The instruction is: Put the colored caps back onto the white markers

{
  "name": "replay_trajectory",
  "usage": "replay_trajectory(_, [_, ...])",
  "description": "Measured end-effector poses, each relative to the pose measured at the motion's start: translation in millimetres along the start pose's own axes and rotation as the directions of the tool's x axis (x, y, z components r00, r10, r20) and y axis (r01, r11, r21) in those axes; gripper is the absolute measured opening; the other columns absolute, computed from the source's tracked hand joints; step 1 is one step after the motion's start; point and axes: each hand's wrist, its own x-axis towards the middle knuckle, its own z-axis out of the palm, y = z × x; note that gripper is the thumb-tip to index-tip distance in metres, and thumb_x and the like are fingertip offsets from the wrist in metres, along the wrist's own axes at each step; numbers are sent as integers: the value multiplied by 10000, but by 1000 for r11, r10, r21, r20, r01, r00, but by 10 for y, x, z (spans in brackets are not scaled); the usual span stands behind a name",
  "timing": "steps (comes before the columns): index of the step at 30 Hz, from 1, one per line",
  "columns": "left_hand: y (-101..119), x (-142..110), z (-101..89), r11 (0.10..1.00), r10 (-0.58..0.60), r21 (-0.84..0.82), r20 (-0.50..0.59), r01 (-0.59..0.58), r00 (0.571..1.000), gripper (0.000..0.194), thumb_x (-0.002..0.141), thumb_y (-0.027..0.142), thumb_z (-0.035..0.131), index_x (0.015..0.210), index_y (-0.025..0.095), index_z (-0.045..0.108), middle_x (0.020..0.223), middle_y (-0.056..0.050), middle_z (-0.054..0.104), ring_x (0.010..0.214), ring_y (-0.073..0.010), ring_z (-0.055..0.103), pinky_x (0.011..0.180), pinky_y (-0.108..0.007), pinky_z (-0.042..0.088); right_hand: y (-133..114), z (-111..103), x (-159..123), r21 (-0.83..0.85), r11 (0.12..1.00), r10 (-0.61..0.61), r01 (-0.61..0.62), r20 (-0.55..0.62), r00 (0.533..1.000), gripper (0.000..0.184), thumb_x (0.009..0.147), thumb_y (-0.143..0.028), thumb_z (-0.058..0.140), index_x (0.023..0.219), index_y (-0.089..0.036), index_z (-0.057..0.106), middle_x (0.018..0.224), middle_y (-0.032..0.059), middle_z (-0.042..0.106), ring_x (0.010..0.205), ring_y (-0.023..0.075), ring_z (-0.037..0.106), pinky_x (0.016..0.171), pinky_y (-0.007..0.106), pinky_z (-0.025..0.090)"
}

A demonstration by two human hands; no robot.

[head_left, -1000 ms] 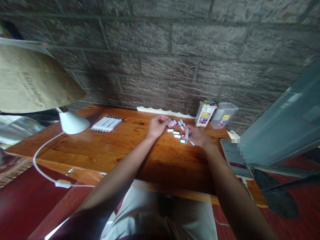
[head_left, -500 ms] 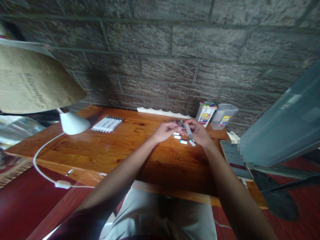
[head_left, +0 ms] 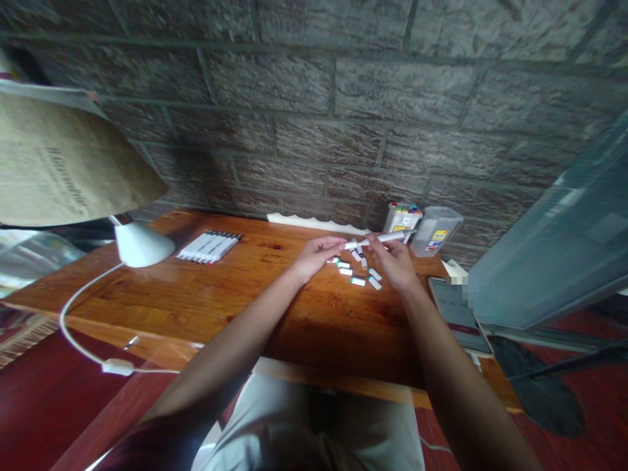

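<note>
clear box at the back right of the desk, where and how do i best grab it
Probably high on its side walls, from the front right, thumb and fingers on opposite sides. The clear box stands upright with tall walls; the box of markers crowds its left side and the wall is behind.

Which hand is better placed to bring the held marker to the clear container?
Probably the right hand: it holds the marker and is nearer the clear container; the left hand pinches a white cap.

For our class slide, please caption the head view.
Left hand holding a small white cap, right hand holding a slim white marker.
</note>
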Motion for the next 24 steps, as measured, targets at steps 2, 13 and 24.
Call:
replay_trajectory(2, [10,-19,21,1000,-1,29,37,0,999,436,675,409,805,1014,144,739,914,-83,760,737,-150,666,643,-245,479,24,23,-5,0,1000,1,-1,43,999,474,692,-635,703,801,-175,670,576,-20,580,497,104,491,457,237,371])
replay_trajectory(13, [-37,-88,119,998,63,-3,226,-64,972,418,592,407,858,872,124,730,897,-88,757,827,-201,703,870,-367,528,65,33,-38,-21,997,-73,80,223,972,376,694,-527,760,880,-202,723,840,27,733,788,192,669,792,344,534])
replay_trajectory(24, [-24,-76,132,994,76,-85,179,-62,981,428,625,425,839,878,119,677,817,-62,728,723,-143,676,722,-279,542,-6,116,-85,-75,985,-139,157,202,970,353,729,-506,738,896,-196,705,869,29,695,763,169,645,724,304,529])
